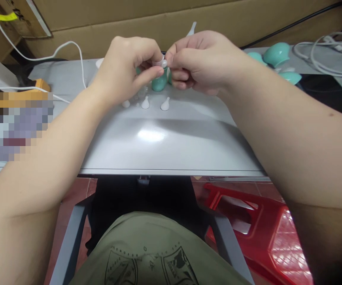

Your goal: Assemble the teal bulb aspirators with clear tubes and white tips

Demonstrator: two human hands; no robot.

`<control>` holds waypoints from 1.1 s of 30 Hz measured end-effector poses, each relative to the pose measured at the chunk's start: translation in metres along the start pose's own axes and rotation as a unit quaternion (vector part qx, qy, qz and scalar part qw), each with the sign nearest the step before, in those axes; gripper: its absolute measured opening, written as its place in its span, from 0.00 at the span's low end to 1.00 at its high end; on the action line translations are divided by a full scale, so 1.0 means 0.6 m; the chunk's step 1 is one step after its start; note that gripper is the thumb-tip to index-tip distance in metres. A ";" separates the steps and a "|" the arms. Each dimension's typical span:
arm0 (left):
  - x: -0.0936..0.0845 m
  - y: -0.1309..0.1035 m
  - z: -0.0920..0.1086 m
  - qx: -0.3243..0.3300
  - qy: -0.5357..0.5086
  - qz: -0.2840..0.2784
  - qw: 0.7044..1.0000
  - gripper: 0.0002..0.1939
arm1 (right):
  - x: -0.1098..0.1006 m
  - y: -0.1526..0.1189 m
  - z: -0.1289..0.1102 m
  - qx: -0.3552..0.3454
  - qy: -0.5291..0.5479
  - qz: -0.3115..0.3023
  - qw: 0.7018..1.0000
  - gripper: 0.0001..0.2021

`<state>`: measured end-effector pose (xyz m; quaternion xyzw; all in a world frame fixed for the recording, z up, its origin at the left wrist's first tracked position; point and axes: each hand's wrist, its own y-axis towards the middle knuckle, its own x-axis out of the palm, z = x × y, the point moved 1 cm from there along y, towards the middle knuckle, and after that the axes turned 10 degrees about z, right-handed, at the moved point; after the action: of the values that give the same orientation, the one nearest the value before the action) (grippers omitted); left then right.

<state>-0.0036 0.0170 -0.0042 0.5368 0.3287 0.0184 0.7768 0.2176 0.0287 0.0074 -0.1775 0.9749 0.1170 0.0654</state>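
Note:
My left hand (129,67) and my right hand (200,61) meet above the back of the desk. Between the thumb and fingers of my left hand is a small clear-and-white piece (158,62), its kind unclear. My right hand is closed at the same spot, its fingertips on a tiny white knob (164,63) at the end of that piece. Below them stands a teal container (159,82), partly covered by my fingers. In front lie two small white teardrop-shaped pieces, one central (145,103), one to the right (165,104). A white blade-like tip (192,28) shows behind my right hand.
Several teal rounded shells (276,54) lie at the back right beside a dark flat panel (329,93) and a coiled cable (322,55). Cardboard (114,19) backs the grey desk (171,150). At left are a white cable and an orange block (42,85). A red stool (265,229) stands below right.

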 end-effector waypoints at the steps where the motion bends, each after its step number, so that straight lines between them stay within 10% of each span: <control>1: 0.002 0.000 -0.005 -0.001 -0.002 -0.005 1.000 0.09 | -0.001 0.000 0.000 -0.005 0.001 0.006 1.000 0.04; 11: 0.003 -0.003 0.002 0.025 -0.011 0.029 0.999 0.13 | -0.008 0.004 0.004 -0.049 0.046 -0.020 0.998 0.05; 20: -0.010 0.001 0.010 -0.050 -0.112 -0.061 0.991 0.26 | 0.003 0.001 0.005 -0.022 0.071 -0.032 0.997 0.05; 33: -0.006 -0.002 0.012 -0.042 -0.130 0.002 0.991 0.27 | -0.013 0.007 0.005 -0.053 0.043 -0.045 0.997 0.05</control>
<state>-0.0031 0.0093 -0.0016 0.5022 0.2229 -0.0358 0.8348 0.2235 0.0359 0.0065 -0.2297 0.9603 0.1573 0.0189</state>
